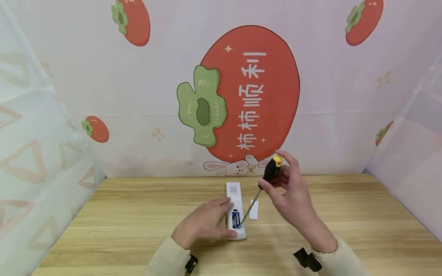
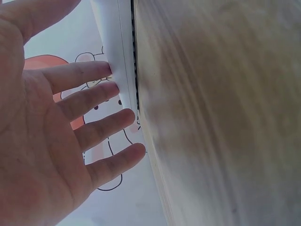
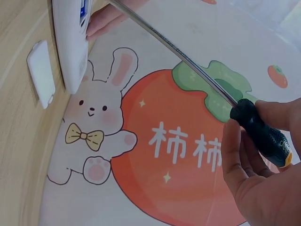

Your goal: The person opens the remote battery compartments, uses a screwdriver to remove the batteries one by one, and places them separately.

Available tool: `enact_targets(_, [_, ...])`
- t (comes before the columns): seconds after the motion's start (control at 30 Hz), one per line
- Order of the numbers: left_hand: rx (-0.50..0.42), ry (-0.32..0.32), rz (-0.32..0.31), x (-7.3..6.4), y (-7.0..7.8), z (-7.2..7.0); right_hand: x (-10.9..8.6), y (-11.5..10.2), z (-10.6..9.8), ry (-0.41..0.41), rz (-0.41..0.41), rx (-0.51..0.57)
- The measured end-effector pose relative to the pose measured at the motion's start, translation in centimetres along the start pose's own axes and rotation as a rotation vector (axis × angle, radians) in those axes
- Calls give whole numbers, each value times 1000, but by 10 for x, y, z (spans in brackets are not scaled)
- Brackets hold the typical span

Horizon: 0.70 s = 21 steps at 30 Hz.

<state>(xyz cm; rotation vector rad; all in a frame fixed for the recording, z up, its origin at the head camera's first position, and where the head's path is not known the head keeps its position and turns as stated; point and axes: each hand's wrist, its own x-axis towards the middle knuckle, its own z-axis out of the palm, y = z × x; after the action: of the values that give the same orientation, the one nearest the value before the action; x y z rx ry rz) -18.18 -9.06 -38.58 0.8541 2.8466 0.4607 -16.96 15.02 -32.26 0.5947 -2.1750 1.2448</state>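
Note:
A white remote control (image 1: 235,191) lies back up on the table, its battery compartment exposed with blue batteries (image 1: 236,219) inside. My left hand (image 1: 207,220) rests on its left side, the thumb on the near end. In the left wrist view, the straight fingers (image 2: 101,96) touch the side of the remote. My right hand (image 1: 293,191) holds a screwdriver (image 1: 272,170) by its black and yellow handle, between thumb and fingers. Slanting down to the left, the metal shaft (image 3: 174,49) brings its tip to the near end of the compartment, by the batteries.
A small white battery cover (image 1: 253,210) lies on the wooden table (image 1: 138,214), just right of the remote. Behind the table's far edge hangs a backdrop (image 1: 328,145) printed with persimmons and a rabbit. Light patterned cloth (image 1: 34,161) hangs at the left side.

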Motion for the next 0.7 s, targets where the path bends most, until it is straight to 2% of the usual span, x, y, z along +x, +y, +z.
enact_targets(0.2, [-4, -18, -5, 0, 0, 0, -1, -3, 2, -35, -31, -33])
enact_targets(0.33, [-12, -20, -10, 0, 0, 0, -2, -4, 4, -57, -45, -18])
enact_targets(0.7, [-16, -25, -15, 0, 0, -1, -5, -8, 9, -37, -95, -13])
